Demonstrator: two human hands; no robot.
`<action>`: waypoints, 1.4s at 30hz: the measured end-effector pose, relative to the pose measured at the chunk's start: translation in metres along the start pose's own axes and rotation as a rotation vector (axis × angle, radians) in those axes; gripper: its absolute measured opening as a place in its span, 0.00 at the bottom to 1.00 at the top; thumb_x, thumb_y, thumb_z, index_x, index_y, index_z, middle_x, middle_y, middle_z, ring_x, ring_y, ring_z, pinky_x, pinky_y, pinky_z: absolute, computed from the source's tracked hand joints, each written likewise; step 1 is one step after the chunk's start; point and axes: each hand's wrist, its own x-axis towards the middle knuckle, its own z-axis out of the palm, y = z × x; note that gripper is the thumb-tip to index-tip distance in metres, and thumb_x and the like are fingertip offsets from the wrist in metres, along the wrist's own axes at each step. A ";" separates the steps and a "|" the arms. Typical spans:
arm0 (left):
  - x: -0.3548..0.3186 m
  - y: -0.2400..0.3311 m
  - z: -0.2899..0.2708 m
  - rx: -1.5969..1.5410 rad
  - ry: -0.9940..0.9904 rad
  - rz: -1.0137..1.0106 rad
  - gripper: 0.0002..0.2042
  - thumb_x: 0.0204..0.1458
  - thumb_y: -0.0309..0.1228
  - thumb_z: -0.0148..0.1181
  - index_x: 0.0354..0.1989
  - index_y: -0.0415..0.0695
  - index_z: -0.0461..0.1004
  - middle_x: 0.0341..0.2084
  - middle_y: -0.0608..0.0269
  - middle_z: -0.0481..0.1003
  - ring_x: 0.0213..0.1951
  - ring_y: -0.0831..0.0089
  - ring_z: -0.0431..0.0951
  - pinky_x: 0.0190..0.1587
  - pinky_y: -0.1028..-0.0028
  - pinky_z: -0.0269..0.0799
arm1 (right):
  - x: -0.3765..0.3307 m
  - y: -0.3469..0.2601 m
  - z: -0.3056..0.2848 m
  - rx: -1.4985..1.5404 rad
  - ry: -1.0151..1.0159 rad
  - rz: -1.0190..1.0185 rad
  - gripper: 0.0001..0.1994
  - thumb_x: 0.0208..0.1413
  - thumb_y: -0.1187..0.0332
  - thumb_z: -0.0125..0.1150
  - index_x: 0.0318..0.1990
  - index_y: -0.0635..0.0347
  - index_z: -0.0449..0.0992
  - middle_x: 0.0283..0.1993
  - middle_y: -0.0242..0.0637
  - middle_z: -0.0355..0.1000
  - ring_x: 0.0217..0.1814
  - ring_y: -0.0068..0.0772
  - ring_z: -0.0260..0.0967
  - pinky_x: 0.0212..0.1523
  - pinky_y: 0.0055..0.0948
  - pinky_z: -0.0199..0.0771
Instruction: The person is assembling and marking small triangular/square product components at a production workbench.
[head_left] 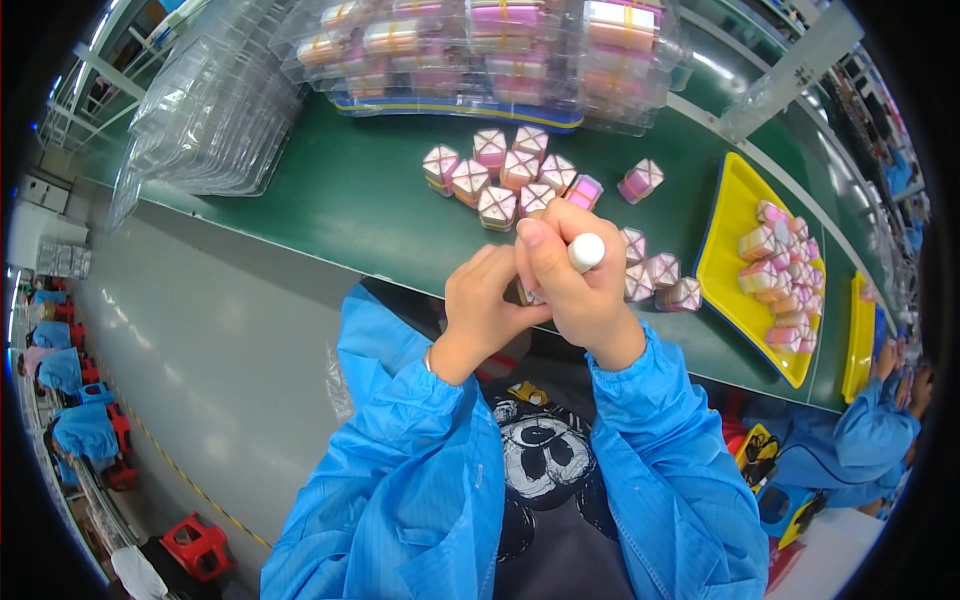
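Note:
In front of my body, at the table's near edge, my two hands are close together. My right hand (580, 285) is closed in a fist round what looks like a white marker pen (586, 251), its rounded end pointing up. Against it, my left hand (485, 305) has its fingers curled round a small thing, of which only a sliver shows between the hands. Just beyond them, several small pink and white blocks (497, 207) with crossed bands stand in a group. More such blocks (662, 269) sit to the right of my right hand.
The green table (330, 215) carries clear plastic trays (480, 60) of banded blocks at the back and stacked clear trays (215, 120) at the left. On the right is a yellow tray (722, 285) with a heap of blocks. Another person's blue sleeve (850, 440) shows at far right.

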 end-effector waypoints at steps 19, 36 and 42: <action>0.002 0.011 -0.024 -0.915 -0.317 -0.545 0.51 0.39 0.83 0.25 0.56 0.47 0.55 0.25 0.59 0.71 0.23 0.73 0.73 0.23 0.76 0.68 | -0.009 -0.055 -0.065 0.250 0.207 0.103 0.11 0.63 0.62 0.56 0.32 0.59 0.72 0.24 0.27 0.65 0.18 0.12 0.53 0.17 0.17 0.52; 0.073 0.038 -0.020 -0.288 -0.115 -0.080 0.13 0.58 0.40 0.58 0.43 0.44 0.74 0.31 0.61 0.78 0.31 0.64 0.79 0.34 0.70 0.71 | -0.058 -0.054 -0.094 -0.260 -0.084 0.457 0.16 0.52 0.71 0.68 0.48 0.62 0.76 0.45 0.36 0.77 0.45 0.25 0.73 0.46 0.27 0.71; 0.128 0.024 0.025 0.173 -0.267 0.390 0.22 0.51 0.41 0.65 0.51 0.43 0.71 0.46 0.55 0.75 0.47 0.53 0.75 0.49 0.60 0.70 | -0.072 -0.067 -0.119 -0.516 -0.295 0.294 0.19 0.46 0.80 0.62 0.48 0.58 0.77 0.48 0.39 0.76 0.47 0.46 0.73 0.50 0.36 0.72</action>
